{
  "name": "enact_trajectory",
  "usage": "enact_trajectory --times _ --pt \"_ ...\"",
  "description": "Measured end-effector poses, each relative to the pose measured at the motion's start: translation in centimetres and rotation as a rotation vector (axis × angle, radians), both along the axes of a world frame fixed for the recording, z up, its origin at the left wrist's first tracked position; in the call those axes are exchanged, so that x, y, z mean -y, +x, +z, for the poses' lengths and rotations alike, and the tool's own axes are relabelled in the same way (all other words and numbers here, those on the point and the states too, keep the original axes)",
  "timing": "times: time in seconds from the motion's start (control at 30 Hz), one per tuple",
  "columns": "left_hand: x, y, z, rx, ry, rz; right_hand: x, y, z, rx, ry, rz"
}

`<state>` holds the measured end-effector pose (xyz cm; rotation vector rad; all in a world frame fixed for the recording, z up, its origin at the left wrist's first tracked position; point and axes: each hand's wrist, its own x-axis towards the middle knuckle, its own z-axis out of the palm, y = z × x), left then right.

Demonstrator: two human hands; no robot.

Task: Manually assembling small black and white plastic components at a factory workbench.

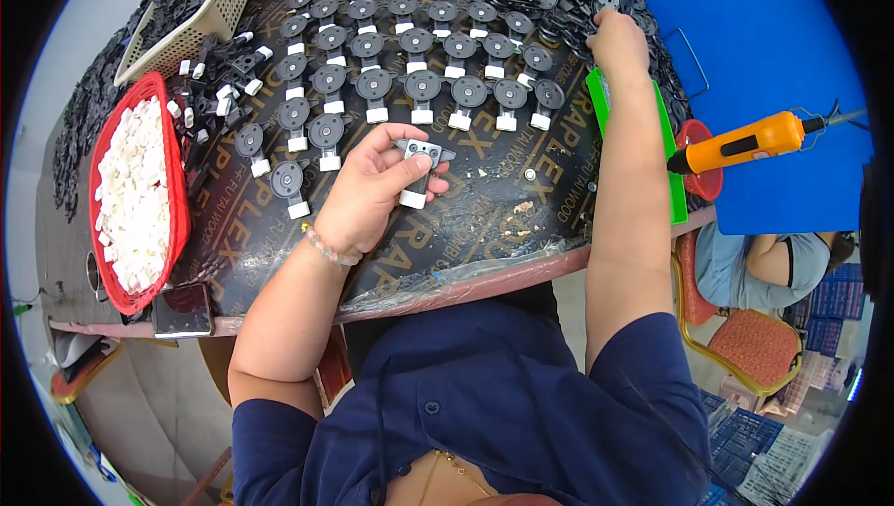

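Observation:
My left hand [365, 185] is closed around a small dark-grey plastic bracket [425, 152], the thumb pressed on its face. A white block [413, 198] sticks out of the bracket's near end. At the far right, my right hand [621, 43] is stretched out to the heap of black parts. Its fingertips pinch the near edge of a black round disc part [607, 0]. Ahead of my left hand, several black round-headed assemblies [423, 85] with white ends lie in rows on the dark table [447, 245].
A red basket [180, 199] of white blocks and a perforated cream basket [219, 13] stand left, near a phone [182, 310]. Under my right forearm lies a green tray [672, 180]. An orange electric screwdriver [754, 140] hangs over a red bowl [712, 180]. Another person [764, 269] sits at right.

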<state>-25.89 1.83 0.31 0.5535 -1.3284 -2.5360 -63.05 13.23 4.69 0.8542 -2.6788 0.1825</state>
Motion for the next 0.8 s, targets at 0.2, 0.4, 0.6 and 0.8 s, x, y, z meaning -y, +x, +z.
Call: enact_trajectory --times 0.2,0.4,0.6,0.8 --pt "0.0 0.3 0.5 -0.006 0.020 0.048 0.8 -3.4 -2.3 -0.002 0.034 -0.071" --pt "0.1 0.2 0.8 -0.019 0.063 0.047 -1.4 -0.5 1.9 0.145 -0.455 0.132" --pt "0.3 0.3 0.7 -0.064 0.086 0.130 -3.0 9.1 3.4 0.941 -0.698 0.502" --pt "0.4 0.4 0.9 -0.112 0.095 0.184 -5.4 15.6 -1.1 1.312 -0.244 0.536"
